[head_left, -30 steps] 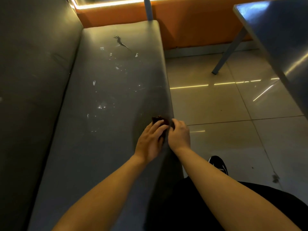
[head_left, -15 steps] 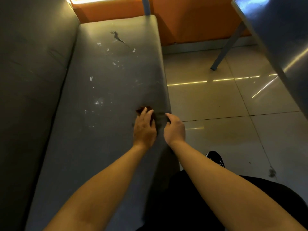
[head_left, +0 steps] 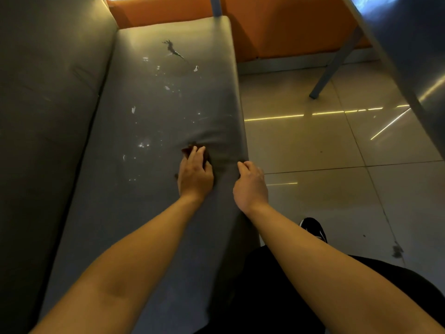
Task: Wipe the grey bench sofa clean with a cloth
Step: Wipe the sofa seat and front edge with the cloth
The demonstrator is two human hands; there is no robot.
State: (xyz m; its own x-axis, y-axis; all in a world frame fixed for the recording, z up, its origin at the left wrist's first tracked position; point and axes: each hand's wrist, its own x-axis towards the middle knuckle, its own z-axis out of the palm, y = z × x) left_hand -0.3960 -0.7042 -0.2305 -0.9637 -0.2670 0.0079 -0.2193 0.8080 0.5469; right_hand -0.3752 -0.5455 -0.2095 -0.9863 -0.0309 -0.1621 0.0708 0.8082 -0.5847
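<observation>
Logged from my remote station:

1. Grey padded bench sofa (head_left: 149,213). The seat carries white specks (head_left: 133,109) and a dark jagged mark (head_left: 172,48) towards its far end.
2. Small dark brown cloth (head_left: 187,150), on the seat near its front edge, mostly covered.
3. Left hand (head_left: 195,174), flat on that cloth with straight fingers pressing it down.
4. Right hand (head_left: 251,184), at the seat's front edge just beside the left. Its fingers curl over the edge and seem to grasp the upholstery; I cannot see the fingertips.
5. Surroundings: glossy beige floor tiles (head_left: 313,145), black shoe (head_left: 313,227), grey metal table (head_left: 409,44).
</observation>
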